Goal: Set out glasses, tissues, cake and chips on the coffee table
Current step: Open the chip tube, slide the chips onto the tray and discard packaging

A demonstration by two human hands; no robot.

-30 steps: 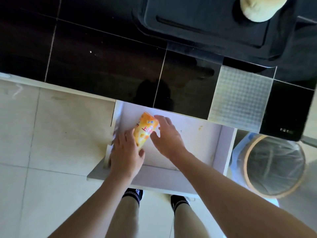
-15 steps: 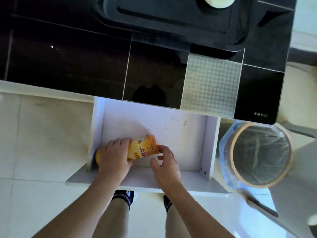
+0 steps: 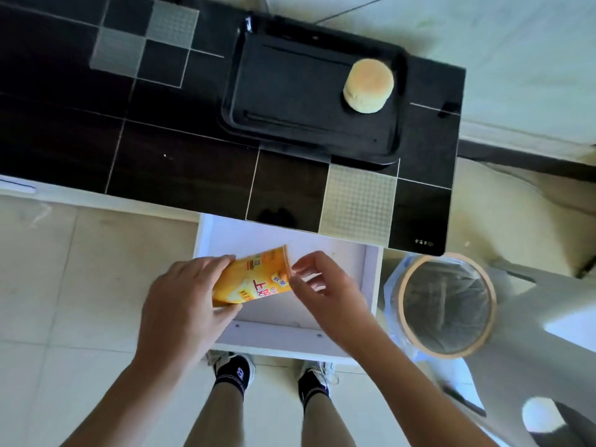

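An orange chips bag [image 3: 254, 279] with red print hangs over the open white drawer [image 3: 371, 285] of the coffee table. My left hand [image 3: 187, 301] grips the bag's left end. My right hand [image 3: 319, 291] is at its right end, fingertips touching the edge, fingers spread. A round pale cake [image 3: 368, 85] stands on a black tray [image 3: 290, 124] on the black tiled coffee table [image 3: 161, 150], far from both hands.
A round waste bin [image 3: 446, 304] with a bag liner stands right of the drawer. My feet are just below the drawer front. Pale floor tiles lie to the left. A grey shape crosses the right lower corner.
The chips bag has risen from the drawer floor in my left hand. My right hand moved up to its right end. The view has tipped back, showing the tray and cake.
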